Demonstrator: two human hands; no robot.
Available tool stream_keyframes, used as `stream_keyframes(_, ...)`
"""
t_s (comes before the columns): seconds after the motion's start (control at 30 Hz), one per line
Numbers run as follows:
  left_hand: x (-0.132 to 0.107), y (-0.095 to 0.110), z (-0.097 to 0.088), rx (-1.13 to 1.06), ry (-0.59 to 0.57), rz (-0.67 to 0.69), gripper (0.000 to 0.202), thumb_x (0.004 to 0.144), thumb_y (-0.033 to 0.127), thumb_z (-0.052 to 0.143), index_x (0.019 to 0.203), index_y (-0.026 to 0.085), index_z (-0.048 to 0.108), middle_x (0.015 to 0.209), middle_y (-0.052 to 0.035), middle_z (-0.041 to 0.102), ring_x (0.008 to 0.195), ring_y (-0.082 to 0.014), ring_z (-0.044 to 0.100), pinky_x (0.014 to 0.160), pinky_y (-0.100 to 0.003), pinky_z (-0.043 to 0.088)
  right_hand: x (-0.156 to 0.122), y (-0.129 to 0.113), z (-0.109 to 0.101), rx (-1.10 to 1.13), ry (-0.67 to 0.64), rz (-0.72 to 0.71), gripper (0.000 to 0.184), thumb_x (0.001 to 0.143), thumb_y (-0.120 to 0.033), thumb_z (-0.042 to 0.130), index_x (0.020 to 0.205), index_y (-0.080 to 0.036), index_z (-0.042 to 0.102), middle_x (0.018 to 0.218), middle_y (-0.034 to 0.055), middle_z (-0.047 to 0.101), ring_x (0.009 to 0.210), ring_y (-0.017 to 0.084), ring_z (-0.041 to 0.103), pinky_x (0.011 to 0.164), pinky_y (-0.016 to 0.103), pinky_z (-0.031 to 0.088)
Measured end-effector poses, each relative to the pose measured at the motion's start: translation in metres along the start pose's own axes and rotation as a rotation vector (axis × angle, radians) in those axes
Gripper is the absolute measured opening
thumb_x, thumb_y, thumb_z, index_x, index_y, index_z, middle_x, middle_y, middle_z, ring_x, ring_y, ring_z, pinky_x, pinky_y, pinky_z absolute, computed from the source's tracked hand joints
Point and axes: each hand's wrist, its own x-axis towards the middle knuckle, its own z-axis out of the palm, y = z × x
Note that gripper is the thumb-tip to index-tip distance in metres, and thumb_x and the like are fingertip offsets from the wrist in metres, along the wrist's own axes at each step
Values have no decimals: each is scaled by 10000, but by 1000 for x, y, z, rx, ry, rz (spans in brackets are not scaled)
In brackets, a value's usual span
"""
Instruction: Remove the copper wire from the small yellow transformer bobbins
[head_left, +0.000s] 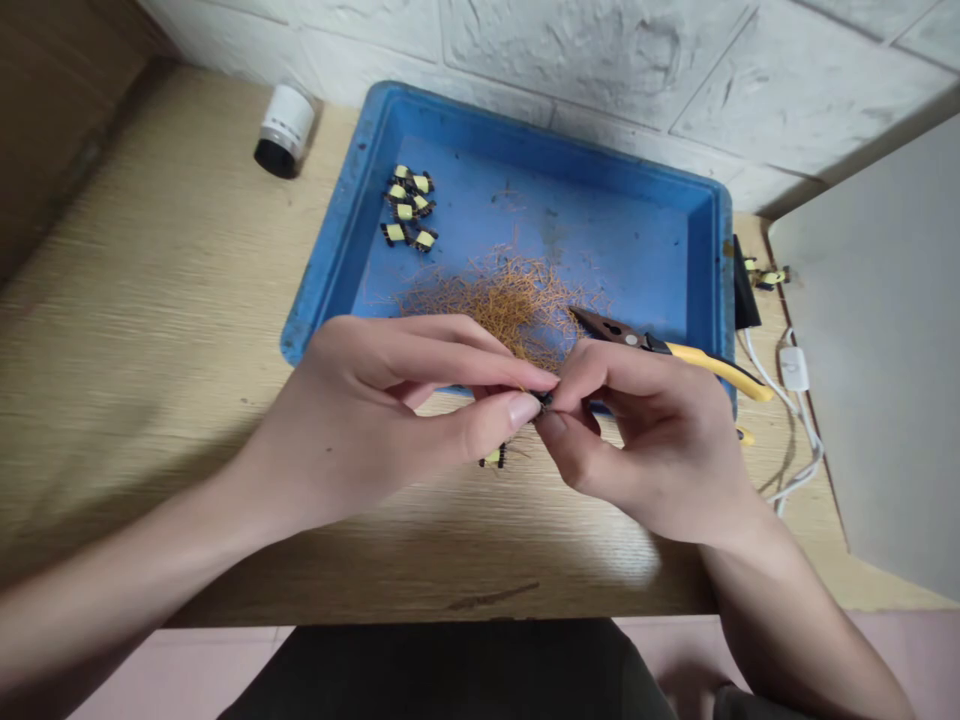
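My left hand pinches a small wire-wound transformer between thumb and fingertips, just in front of the tray. From the other side, the thumb and forefinger of my right hand close at the same part, where a fine wire end seems to be; the fingers hide most of it. Below the fingertips, another transformer, yellow with black ends, lies on the table. Long-nose pliers with yellow handles rest across the tray's right side, partly behind my right hand.
A blue tray against the wall holds a heap of copper-coloured wire clippings and several yellow-and-black transformers. A white bottle with a black cap lies at left. White cable and its switch are at right, beside a pale panel.
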Motion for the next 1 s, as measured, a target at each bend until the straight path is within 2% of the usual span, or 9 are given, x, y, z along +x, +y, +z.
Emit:
stream_keyframes(0.13,-2,-2,0,24,9,-5,294,872,162,804,920,440,888,937,83,853,795,-115,773,596,-161,541,0,1,0,-11,-5,-8,253,791,13,684,778,-232,621,686,-73,570,630,97,514,587,249,446)
stream_keyframes(0.3,-3,-5,-1,58,39,-62,228,871,239,836,938,449,891,892,89,856,690,-121,752,499,-171,492,1,1,0,-41,29,-38,223,824,-16,686,791,-230,630,691,-65,600,630,104,533,582,264,448)
stream_keyframes(0.5,0,-6,2,40,117,-101,159,866,263,851,881,415,897,825,86,838,620,-114,722,525,-186,543,-1,2,3,-254,163,-209,194,892,-58,703,903,-250,679,792,-17,699,683,145,614,604,320,504)
stream_keyframes(0.67,0,-5,3,31,136,-102,161,869,251,859,902,404,899,860,93,850,691,-123,769,587,-173,598,-1,3,1,-499,176,-414,217,921,-62,724,1038,-245,715,873,20,793,735,170,724,650,326,612)
stream_keyframes(0.87,0,-1,5,-50,148,-100,172,869,194,846,824,354,892,877,96,862,806,-130,821,685,-137,647,-6,0,3,-647,180,-437,211,967,-62,707,1091,-227,745,876,45,813,754,178,764,664,320,642)
stream_keyframes(1.0,-2,1,8,-31,168,-120,203,871,175,848,853,372,892,895,118,865,822,-105,826,703,-98,638,-10,1,6,-700,193,-460,193,957,-50,729,1081,-195,757,867,55,812,745,174,766,687,305,647)
